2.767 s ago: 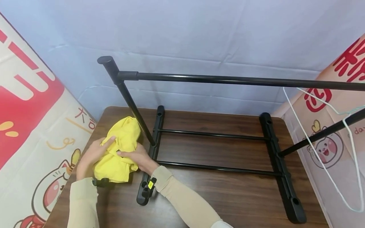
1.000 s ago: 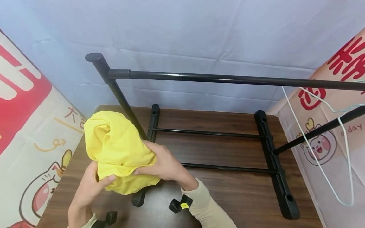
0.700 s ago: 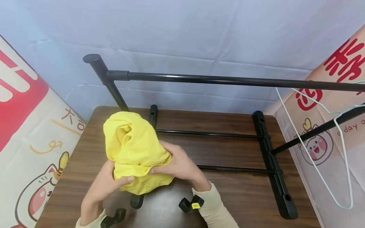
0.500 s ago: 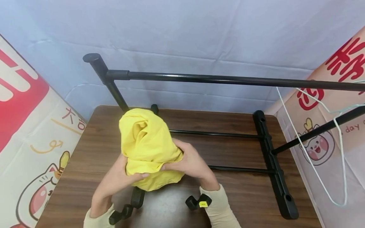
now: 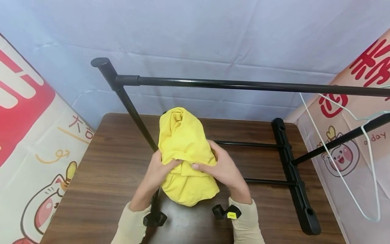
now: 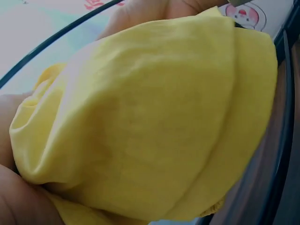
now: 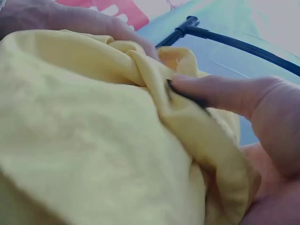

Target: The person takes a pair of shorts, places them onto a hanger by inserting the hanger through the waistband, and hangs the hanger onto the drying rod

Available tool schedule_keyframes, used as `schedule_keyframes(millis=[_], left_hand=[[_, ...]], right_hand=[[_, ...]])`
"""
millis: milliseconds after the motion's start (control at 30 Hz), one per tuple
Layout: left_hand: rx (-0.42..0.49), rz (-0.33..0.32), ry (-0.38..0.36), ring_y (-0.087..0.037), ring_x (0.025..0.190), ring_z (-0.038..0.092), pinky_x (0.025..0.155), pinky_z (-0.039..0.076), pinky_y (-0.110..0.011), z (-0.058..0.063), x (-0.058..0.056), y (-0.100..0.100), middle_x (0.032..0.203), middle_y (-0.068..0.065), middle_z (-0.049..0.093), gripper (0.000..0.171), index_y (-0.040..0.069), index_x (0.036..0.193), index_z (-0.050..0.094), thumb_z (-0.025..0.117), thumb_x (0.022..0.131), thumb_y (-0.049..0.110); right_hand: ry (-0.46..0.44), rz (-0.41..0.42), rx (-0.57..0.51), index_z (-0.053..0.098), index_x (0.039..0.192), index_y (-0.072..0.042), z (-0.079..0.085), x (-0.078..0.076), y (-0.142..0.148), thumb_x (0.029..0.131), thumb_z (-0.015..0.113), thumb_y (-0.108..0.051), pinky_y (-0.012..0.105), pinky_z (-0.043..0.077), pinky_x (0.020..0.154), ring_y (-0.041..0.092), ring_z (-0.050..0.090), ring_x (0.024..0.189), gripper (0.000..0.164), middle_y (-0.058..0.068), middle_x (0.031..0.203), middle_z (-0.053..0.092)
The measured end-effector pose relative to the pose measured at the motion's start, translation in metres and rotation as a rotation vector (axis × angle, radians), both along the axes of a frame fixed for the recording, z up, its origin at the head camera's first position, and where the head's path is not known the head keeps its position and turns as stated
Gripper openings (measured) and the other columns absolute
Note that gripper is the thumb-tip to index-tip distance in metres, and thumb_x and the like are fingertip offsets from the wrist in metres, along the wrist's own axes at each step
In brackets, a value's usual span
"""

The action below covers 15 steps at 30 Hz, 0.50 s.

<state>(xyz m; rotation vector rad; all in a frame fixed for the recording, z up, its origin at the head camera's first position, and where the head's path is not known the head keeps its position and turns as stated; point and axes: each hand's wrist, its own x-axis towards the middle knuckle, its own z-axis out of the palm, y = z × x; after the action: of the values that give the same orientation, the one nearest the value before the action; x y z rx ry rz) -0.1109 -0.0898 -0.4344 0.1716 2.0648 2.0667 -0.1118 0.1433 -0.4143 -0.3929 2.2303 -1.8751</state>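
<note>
A head-worn camera looks down on a person gripping a bunched yellow cloth [image 5: 189, 140] at the centre of the frame. The left hand [image 5: 158, 168] and right hand [image 5: 226, 166] are curled round its sides, thumbs pressed on the near face; most of the fingers are hidden behind it. The cloth appears lifted above a brown wooden table [image 5: 106, 166], in front of the left end of a black metal garment rack [image 5: 213, 83]. A pale wire hanger [image 5: 367, 139] hangs at the right of the frame.

The likeliest trouble is the bundle coming loose: the right wrist view shows one thumb pinning a twisted fold, so if that thumb eased, layers could slide out and drop. The slanting left post passes close beside the cloth, and a sideways swing could snag fabric or knock the rack. The left wrist camera [image 5: 154, 218] overlaps the rack's foot in view, so it might bump it; whether they touch cannot be told.
</note>
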Motion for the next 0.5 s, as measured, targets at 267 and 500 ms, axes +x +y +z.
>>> schedule_keyframes(millis=[267, 500], left_hand=[[0.087, 0.091, -0.101, -0.021, 0.090, 0.071, 0.079, 0.059, -0.035, 0.002, -0.009, 0.009, 0.105, -0.007, 0.067, 0.045, 0.011, 0.122, 0.053, 0.076, 0.086, 0.025], [0.046, 0.058, -0.120, -0.021, 0.096, 0.070, 0.082, 0.058, -0.036, 0.004, -0.011, 0.016, 0.114, -0.009, 0.065, 0.052, 0.017, 0.127, 0.051, 0.079, 0.083, 0.027]], right_hand=[[0.143, -0.234, -0.098, 0.047, 0.142, -0.017, 0.007, 0.007, 0.026, 0.091, 0.070, -0.012, 0.033, 0.045, 0.108, 0.024, 0.051, 0.133, 0.056, 0.010, 0.143, 0.053], [0.270, -0.229, -0.024, 0.051, 0.140, -0.016, 0.017, 0.016, 0.029, 0.092, 0.069, -0.009, 0.033, 0.048, 0.105, 0.024, 0.055, 0.129, 0.052, 0.009, 0.139, 0.057]])
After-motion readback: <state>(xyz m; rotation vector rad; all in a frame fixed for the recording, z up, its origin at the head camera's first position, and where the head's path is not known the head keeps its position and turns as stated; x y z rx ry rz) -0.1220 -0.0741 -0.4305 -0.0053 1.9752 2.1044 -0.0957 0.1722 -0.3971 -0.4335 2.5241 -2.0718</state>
